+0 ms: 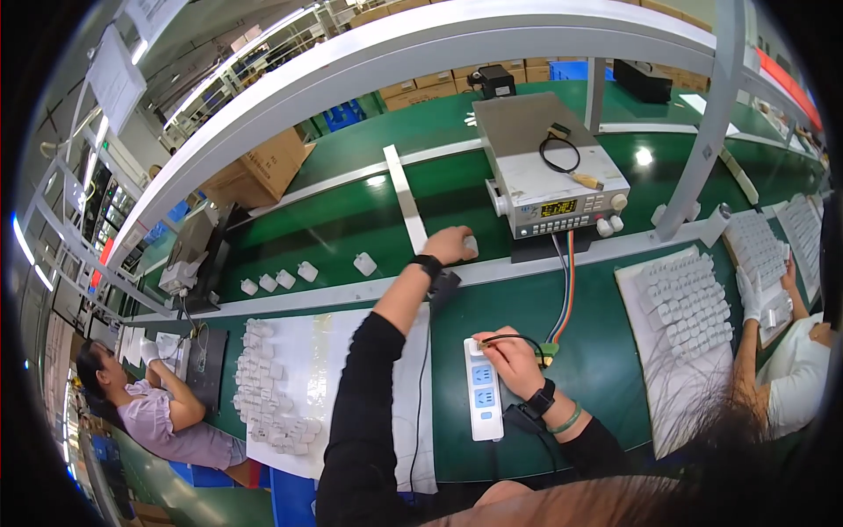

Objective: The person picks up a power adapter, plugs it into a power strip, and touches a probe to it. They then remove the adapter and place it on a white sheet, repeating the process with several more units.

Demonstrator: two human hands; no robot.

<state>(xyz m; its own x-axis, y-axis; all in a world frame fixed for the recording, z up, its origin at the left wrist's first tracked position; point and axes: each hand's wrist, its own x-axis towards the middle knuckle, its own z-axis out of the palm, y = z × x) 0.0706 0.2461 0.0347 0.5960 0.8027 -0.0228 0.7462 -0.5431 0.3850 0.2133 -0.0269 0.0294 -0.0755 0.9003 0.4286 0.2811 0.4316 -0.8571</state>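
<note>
My left hand [450, 246] reaches across the rail onto the green shelf, its fingers closed around a small white adapter [471, 247]. The lower end of a white strip [404, 198] lies just beyond that hand. Closer to me, my right hand [516, 367] is at the top end of a white power strip [486, 428] with blue sockets. Its fingers pinch the end of a black cable [520, 337]; the exact tip is hidden. Right beside these fingers is a green connector board [548, 350], from which coloured wires [565, 294] run up to a grey bench instrument [553, 189].
Several white adapters [364, 263] stand along the shelf. Many more crowd a white sheet [369, 422] at left and a tray [689, 299] at right. A metal post [702, 132] rises right of the instrument. Co-workers sit at left [176, 413] and right [795, 369].
</note>
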